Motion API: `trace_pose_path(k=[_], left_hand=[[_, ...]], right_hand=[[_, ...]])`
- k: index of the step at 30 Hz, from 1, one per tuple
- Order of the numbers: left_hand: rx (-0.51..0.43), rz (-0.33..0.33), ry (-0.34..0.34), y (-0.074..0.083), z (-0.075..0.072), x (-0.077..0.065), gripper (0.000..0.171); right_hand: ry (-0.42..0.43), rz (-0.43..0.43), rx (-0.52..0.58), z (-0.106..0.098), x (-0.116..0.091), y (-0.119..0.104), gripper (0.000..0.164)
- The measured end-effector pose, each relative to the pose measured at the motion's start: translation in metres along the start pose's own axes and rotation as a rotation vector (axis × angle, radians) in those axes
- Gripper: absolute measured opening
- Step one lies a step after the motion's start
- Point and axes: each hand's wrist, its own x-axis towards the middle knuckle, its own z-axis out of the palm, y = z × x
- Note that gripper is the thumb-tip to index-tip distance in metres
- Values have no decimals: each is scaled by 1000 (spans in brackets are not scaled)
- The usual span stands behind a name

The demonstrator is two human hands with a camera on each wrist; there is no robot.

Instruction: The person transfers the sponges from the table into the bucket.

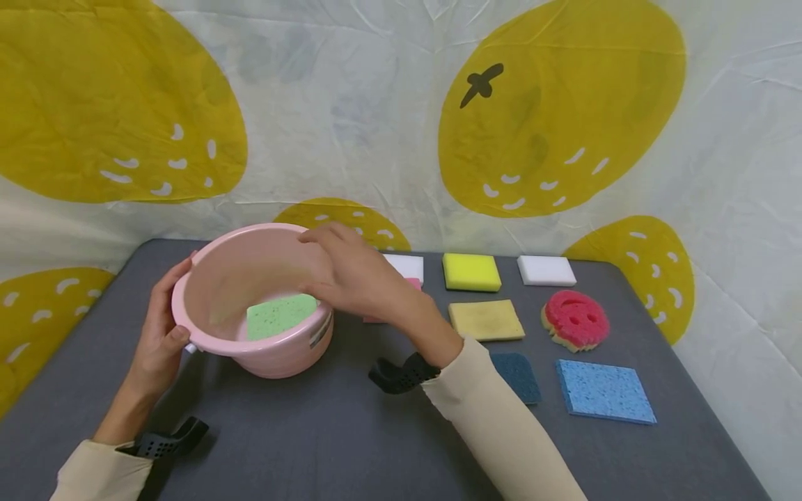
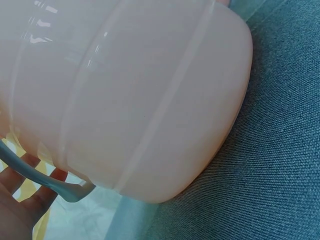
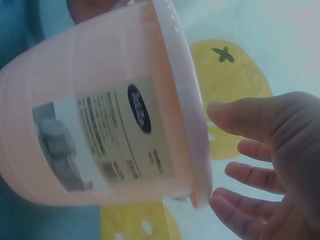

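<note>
In the head view, your left hand [image 1: 156, 344] grips the pink bucket [image 1: 276, 363]; your right hand [image 1: 358, 273], fingers relaxed, hangs over its right rim, the green sponge [image 1: 278, 316] inside. You seem to be finishing a placement; the next move calls for clearing the rim. Open bench [image 1: 313, 445] lies nearest you.

In the left wrist view, your fingers reach behind the handle [image 2: 45, 180].

In the right wrist view, your spread fingers pinch nothing beside the rim.
</note>
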Motion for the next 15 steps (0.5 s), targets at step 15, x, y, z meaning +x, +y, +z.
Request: trace_pose_path(k=[15], left_hand=[[14,-3,2,0,0,0,77]], right_hand=[[102,106,129,-3,-36,35,61]])
